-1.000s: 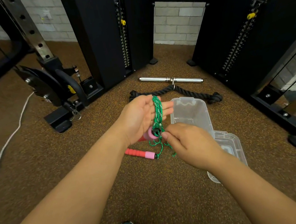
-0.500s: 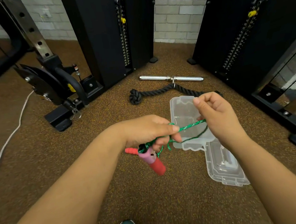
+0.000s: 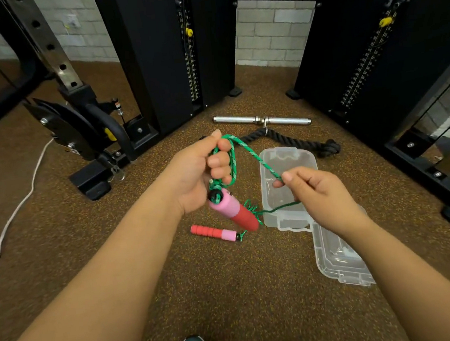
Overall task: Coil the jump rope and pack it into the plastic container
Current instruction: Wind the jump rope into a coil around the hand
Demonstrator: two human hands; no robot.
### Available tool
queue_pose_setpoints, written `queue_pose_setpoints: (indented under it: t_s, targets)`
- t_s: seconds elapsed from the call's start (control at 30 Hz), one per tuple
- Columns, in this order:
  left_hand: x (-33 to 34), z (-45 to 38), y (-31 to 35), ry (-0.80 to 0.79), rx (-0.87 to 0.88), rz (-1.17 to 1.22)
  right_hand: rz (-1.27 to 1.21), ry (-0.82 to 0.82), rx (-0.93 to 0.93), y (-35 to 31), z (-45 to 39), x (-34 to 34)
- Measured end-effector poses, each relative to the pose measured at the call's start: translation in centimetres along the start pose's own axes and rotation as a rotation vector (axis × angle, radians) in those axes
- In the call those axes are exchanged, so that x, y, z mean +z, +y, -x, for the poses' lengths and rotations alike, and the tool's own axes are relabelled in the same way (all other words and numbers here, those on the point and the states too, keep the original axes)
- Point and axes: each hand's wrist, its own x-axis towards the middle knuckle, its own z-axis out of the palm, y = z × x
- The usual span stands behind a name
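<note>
Left hand (image 3: 199,172) gripping green jump rope (image 3: 255,155) loops, one handle (image 3: 233,210) dangling beneath, right hand (image 3: 314,192) pinching the strand over open plastic container (image 3: 286,159), second handle (image 3: 213,232) lying on floor.

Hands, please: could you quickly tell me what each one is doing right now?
Left hand: closed, gripping loops of the green jump rope.
Right hand: closed, pinching a strand of the same rope.

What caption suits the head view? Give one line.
Left hand holds green rope coils; right hand feeds more above clear container.
</note>
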Motion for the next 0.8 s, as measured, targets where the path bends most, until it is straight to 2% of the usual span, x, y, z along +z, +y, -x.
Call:
queue_pose_setpoints:
  t_s: [0.07, 0.17, 0.27, 0.33, 0.4, 0.47, 0.53, 0.67, 0.8]
  targets:
    - [0.1, -0.1, -0.1, 0.026, 0.034, 0.078, 0.177, -0.059, -0.018, 0.3, 0.0, 0.6]
    - [0.4, -0.1, -0.2, -0.012, 0.045, 0.117, 0.454, -0.177, -0.14, 0.1, 0.2, 1.7]
    - [0.7, -0.2, -0.5, 0.027, 0.026, 0.033, 0.457, -0.227, -0.25, -1.1, 0.6, 2.2]
    - [1.2, -0.1, -0.8, 0.037, 0.014, -0.151, 0.394, -0.235, -0.301, -2.0, 0.8, 2.4]
    - [1.9, 0.3, -1.2, 0.051, 0.009, -0.449, 0.285, -0.235, -0.312, -2.9, 1.0, 2.4]
    - [2.2, 0.8, -1.5, 0.079, 0.014, -0.775, 0.138, -0.205, -0.263, -3.4, 0.9, 2.0]
    - [2.1, 1.0, -1.5, 0.029, -0.035, -0.908, 0.007, -0.119, -0.18, -3.8, 0.6, 1.2]
    - [2.4, 0.9, -1.1, -0.204, -0.062, -0.795, -0.1, 0.045, -0.005, -3.0, -0.2, 0.1]
    - [2.4, 0.7, -1.4, -0.255, -0.079, -0.511, -0.261, -0.006, 0.113, -2.6, -0.3, 1.1]
